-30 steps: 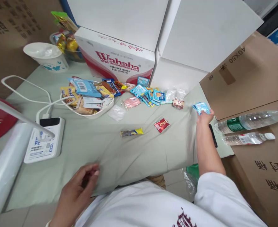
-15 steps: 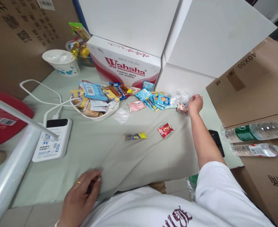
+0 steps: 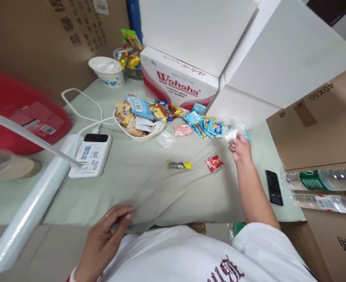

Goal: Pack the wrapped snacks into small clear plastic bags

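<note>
My right hand (image 3: pixel 241 150) is pinching the clear wrapper (image 3: pixel 230 135), which is sitting right at the fingertips; left one (image 3: pixel 106 239) is resting loosely curled by the table (image 3: pixel 143 192) edge. Blue packets (image 3: pixel 215 127) are lying just left of the wrapper, red packet (image 3: pixel 214 163) nearer me. White box (image 3: pixel 249 103) is blocking the far side.

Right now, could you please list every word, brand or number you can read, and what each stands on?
"Wahaha": water box.
"PURIFIED WATER FOR DRINKING": same box, slightly blurred.
"40X50": right brown carton.
Too small, blurred or partial to read: both of these items' other print, left carton, power bank, snack packets, bottle labels, red container, shirt lettering.
</note>
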### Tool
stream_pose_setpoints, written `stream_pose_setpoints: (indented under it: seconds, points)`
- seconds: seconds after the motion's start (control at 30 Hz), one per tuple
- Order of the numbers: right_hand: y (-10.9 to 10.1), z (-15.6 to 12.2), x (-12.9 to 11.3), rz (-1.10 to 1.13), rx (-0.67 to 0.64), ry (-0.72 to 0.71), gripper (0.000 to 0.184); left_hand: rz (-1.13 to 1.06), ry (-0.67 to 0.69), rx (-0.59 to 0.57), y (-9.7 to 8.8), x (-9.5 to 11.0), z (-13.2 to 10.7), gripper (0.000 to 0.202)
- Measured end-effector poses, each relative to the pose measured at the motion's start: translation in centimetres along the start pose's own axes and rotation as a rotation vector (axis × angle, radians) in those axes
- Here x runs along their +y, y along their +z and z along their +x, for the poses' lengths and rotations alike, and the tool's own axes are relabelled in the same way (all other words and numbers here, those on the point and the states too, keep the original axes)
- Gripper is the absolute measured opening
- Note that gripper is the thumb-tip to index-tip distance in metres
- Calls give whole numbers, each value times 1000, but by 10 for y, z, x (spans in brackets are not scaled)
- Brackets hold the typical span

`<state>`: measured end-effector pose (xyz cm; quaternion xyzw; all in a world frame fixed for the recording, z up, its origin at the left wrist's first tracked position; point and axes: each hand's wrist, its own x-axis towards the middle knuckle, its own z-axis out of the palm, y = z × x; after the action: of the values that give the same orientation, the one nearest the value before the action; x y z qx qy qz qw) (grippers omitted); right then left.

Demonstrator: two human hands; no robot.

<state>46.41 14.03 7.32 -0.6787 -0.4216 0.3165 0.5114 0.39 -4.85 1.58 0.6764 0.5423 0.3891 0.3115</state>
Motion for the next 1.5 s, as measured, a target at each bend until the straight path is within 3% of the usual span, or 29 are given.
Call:
stream_pose_setpoints:
  seconds: [0.1, 0.2, 0.27, 0.37, 0.5, 0.57, 0.63, 0.73, 0.8, 0.83, 0.93, 1.07, 1.2, 1.27, 1.37, 1.5]
  points:
    - [28, -77, 12, 497, -330, 354, 24, -119, 35, -54, 14, 28, 22, 13]
    - [69, -147, 19, 725, -514, 616, 32, -170, 114, -8, 41, 47, 54, 15]
    - [93, -177, 17, 803, -596, 716, 35, -200, 163, -15, 58, 50, 73, 30]
    - [109, -193, 11, 804, -711, 808, 34, -341, 104, -115, 71, 46, 87, 22]
    - [94, -182, 6, 747, -787, 900, 29, -578, -172, -178, 64, 32, 85, 27]
    - [85, -179, 6, 688, -753, 873, 32, -696, -326, -168, 60, 27, 82, 34]
    - [84, -183, 5, 581, -644, 725, 36, -767, -432, -150, 58, 26, 79, 39]
    - [95, -197, 2, 355, -436, 321, 46, -790, -471, -137, 62, 30, 75, 42]
    - [102, -204, -1, 203, -418, 140, 51, -796, -461, -155, 62, 31, 75, 43]
    - [103, -206, -2, 144, -450, 115, 49, -792, -453, -162, 60, 31, 75, 43]
    - [97, -203, -6, 82, -535, 150, 36, -701, -399, -137, 47, 25, 77, 37]
    - [87, -194, -15, 62, -634, 121, 35, -513, -183, -130, 30, 20, 79, 22]
    - [96, -194, -19, -14, -695, 34, 27, -437, -36, -154, 26, 24, 80, 18]
    - [103, -195, -15, 51, -652, 94, 26, -396, -11, -76, 25, 21, 80, 20]
    - [110, -195, -5, 229, -450, 210, 28, -333, -7, 79, 15, 10, 75, 18]
    - [113, -200, 1, 328, -199, 162, 26, -418, -117, 119, 7, 6, 62, 13]
